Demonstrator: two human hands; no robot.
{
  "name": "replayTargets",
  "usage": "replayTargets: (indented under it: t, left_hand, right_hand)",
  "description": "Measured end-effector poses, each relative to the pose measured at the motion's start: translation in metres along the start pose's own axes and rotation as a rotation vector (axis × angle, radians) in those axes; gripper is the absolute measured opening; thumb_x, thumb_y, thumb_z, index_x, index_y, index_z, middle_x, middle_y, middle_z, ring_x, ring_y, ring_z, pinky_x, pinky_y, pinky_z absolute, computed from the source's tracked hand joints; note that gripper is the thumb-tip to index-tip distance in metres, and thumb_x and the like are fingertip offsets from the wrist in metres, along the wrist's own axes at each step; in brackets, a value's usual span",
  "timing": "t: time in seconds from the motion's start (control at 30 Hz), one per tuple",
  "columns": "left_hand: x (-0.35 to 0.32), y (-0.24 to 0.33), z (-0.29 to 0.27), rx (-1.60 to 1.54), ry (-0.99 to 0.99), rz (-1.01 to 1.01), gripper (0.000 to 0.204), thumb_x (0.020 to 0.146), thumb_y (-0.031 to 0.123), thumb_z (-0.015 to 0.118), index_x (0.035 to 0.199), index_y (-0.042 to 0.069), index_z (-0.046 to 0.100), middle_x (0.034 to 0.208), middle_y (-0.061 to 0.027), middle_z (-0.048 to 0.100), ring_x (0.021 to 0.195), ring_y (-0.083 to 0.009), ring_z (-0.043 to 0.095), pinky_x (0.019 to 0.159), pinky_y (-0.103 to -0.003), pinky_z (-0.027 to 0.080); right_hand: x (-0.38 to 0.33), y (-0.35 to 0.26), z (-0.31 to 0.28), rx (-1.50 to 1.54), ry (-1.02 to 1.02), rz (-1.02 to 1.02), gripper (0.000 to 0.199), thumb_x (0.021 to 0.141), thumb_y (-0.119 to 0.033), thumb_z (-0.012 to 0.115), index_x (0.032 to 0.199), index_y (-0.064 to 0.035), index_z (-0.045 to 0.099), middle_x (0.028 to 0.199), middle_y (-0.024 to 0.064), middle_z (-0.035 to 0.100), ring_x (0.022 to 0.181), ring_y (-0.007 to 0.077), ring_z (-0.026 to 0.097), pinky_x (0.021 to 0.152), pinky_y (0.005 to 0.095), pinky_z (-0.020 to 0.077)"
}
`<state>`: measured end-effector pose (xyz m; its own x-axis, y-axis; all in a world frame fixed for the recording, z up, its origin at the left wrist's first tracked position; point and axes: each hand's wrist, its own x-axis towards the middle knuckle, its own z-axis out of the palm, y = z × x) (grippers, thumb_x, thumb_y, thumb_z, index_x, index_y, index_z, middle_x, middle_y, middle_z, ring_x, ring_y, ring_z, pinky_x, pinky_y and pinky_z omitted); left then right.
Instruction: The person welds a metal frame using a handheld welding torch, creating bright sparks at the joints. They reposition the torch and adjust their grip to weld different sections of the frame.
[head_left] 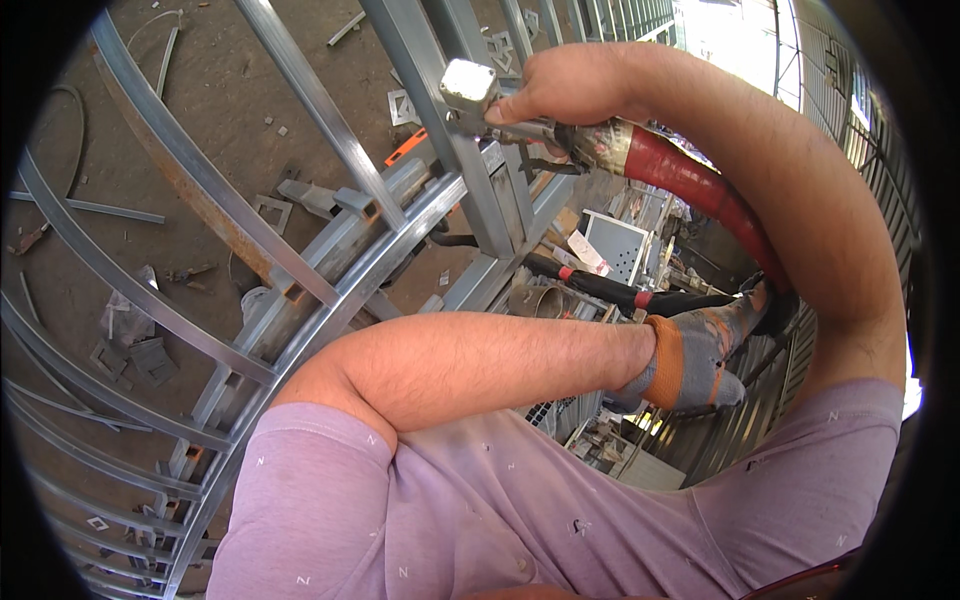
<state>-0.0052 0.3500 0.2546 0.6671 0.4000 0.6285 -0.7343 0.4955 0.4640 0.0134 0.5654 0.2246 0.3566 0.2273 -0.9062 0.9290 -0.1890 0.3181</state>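
Note:
A red angle grinder point(690, 185) with a worn metal front lies along the inside of my right forearm. My bare right hand point(575, 85) is closed round its front, behind the silver gear head point(468, 84). That head is against or just over an upright grey steel tube point(425, 80); whether they touch I cannot tell, and no disc shows. Crossing under to the right, my left arm ends in a grey and orange work glove point(697, 355). The gloved left hand is closed at the grinder's rear end, with its fingers partly hidden.
A steel frame with a long rail point(330, 300) and several curved bars point(180, 130) fills the left. On the dirty floor lie metal offcuts point(150, 360) and an orange level point(406, 147). A black cable point(600, 287) with red bands passes below the grinder, near a perforated metal box point(615, 248).

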Motion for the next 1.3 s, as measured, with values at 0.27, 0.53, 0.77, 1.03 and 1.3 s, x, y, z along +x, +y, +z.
replayTargets:
  t: [0.27, 0.53, 0.77, 1.03, 1.3]
  left_hand:
    - [0.001, 0.003, -0.004, 0.058, -0.009, 0.011, 0.116, 0.098, 0.038, 0.075, 0.181, -0.006, 0.007, 0.182, -0.0345, 0.033, 0.167, -0.037, 0.041, 0.135, -0.038, 0.036]
    - [-0.001, 0.01, -0.004, 0.022, 0.012, -0.016, 0.115, 0.097, 0.038, 0.073, 0.18, -0.007, 0.007, 0.174, -0.0355, 0.044, 0.158, -0.0395, 0.053, 0.13, -0.038, 0.043]
    - [-0.002, 0.024, -0.012, 0.048, -0.047, -0.104, 0.115, 0.097, 0.041, 0.073, 0.181, -0.003, 0.009, 0.152, -0.0371, 0.062, 0.135, -0.0416, 0.067, 0.116, -0.042, 0.053]
    - [0.001, 0.002, 0.006, 0.07, 0.094, 0.075, 0.112, 0.098, 0.043, 0.073, 0.18, -0.004, 0.013, 0.136, -0.0356, 0.07, 0.122, -0.0418, 0.073, 0.108, -0.044, 0.058]
    - [-0.001, 0.036, -0.008, 0.098, -0.083, -0.187, 0.107, 0.098, 0.047, 0.075, 0.176, -0.005, 0.023, 0.102, -0.0252, 0.076, 0.094, -0.0368, 0.076, 0.087, -0.045, 0.062]
  right_hand:
    - [-0.003, -0.002, -0.002, -0.025, -0.032, 0.001, 0.067, 0.116, -0.052, 0.064, 0.121, 0.0137, 0.078, 0.094, 0.0185, 0.083, 0.075, 0.0284, 0.084, 0.079, 0.0467, 0.0684]
    - [-0.002, -0.006, -0.001, -0.104, 0.07, 0.008, 0.056, 0.11, -0.047, 0.074, 0.124, 0.0069, 0.082, 0.101, 0.016, 0.083, 0.08, 0.026, 0.08, 0.083, 0.0467, 0.0643]
    - [0.002, -0.002, -0.001, -0.108, 0.037, 0.009, 0.059, 0.111, -0.05, 0.072, 0.123, 0.0077, 0.082, 0.099, 0.0172, 0.082, 0.08, 0.0269, 0.081, 0.081, 0.0455, 0.0646]
    - [-0.007, -0.004, -0.002, 0.03, -0.014, 0.0, 0.066, 0.114, -0.053, 0.068, 0.116, 0.0115, 0.081, 0.093, 0.0185, 0.082, 0.075, 0.0278, 0.081, 0.077, 0.0425, 0.0643]
    - [-0.007, -0.001, 0.002, -0.122, 0.01, -0.05, 0.068, 0.114, -0.053, 0.068, 0.122, 0.0138, 0.08, 0.097, 0.0208, 0.081, 0.078, 0.0285, 0.08, 0.075, 0.0448, 0.062]
